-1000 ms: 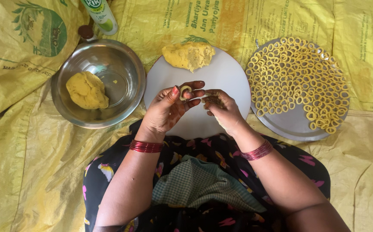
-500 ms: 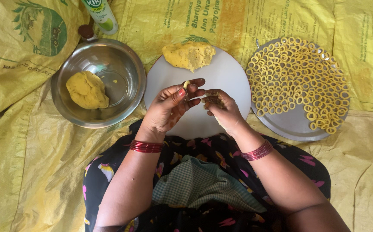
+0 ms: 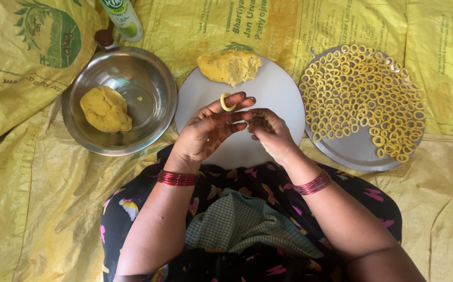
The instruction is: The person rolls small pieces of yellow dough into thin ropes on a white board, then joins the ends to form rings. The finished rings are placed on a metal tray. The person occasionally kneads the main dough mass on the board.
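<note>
Dough ring (perhaps fingertip-held) near board

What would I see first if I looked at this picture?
Probably the round metal tray on the right, crowded with little yellow dough rings. In the middle, the left hand holds one small dough ring at its fingertips over a white round board, with the right hand close beside it. A steel bowl on the left holds a yellow dough lump.
</note>
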